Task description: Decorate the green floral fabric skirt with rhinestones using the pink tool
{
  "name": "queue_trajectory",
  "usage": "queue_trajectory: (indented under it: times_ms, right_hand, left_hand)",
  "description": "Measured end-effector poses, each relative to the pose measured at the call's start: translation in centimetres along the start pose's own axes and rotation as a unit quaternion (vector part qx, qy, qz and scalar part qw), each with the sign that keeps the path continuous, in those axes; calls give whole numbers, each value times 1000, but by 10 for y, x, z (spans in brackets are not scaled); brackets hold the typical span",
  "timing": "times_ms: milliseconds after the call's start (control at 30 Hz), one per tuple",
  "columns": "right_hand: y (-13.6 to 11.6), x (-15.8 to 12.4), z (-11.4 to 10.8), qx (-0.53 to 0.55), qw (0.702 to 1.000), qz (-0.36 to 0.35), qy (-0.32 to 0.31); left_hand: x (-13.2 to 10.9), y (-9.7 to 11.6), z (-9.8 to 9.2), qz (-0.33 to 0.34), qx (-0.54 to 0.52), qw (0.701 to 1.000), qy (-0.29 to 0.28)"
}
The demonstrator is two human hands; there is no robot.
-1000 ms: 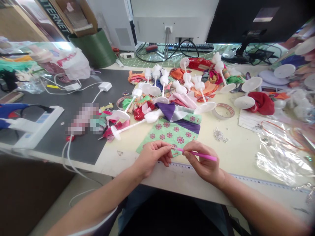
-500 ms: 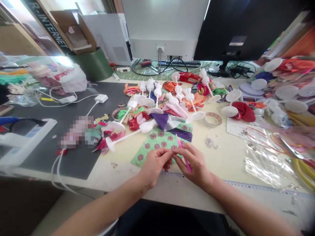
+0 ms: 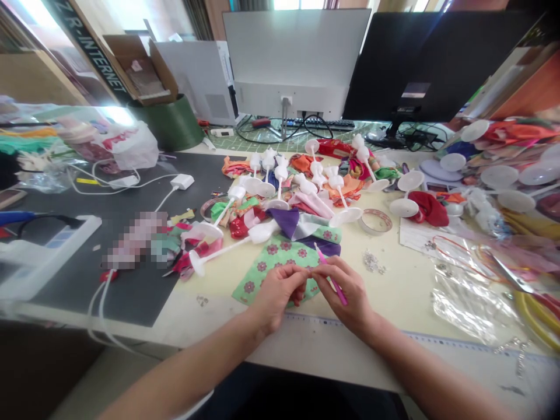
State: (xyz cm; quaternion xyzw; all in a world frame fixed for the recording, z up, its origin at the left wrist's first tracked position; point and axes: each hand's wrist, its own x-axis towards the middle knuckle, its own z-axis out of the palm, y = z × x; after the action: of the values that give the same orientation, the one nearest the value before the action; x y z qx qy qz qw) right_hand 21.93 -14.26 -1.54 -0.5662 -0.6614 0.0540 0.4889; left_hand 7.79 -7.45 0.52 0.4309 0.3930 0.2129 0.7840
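My left hand [image 3: 280, 291] is closed in a pinch, fingertips meeting those of my right hand; whatever is between them is too small to make out. My right hand [image 3: 345, 291] grips a slim pink pen-like tool [image 3: 336, 284], its pale tip pointing up and away. Under both hands lies green cloth with a flower pattern [image 3: 284, 252], joined by purple and silver cloth [image 3: 286, 221] at its far end. A white miniature dress form [image 3: 262, 233] lies on its side at the cloth's upper left. Small shiny pieces [image 3: 373, 261] are scattered right of my right hand.
More small dress forms in coloured cloth [image 3: 280, 172] crowd the table's middle. A tape roll [image 3: 376, 221], clear plastic bags [image 3: 464, 303] and yellow-handled scissors [image 3: 511, 271] lie to the right. A ruler [image 3: 429, 341] runs along the front edge. Two monitors [image 3: 297, 58] stand behind; a power strip [image 3: 65, 251] is left.
The camera view has tilted up slightly. My right hand has shifted a little, and the pink tool's rear end has moved slightly right. Both hands remain pinched together over the cloth.
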Motion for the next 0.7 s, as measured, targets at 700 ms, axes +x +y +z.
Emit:
queue_trajectory:
  times_ms: [700]
  right_hand:
    - [7, 1, 1, -18, 1000, 0, 0]
  left_hand:
    - [13, -5, 0, 59, 7, 998, 19]
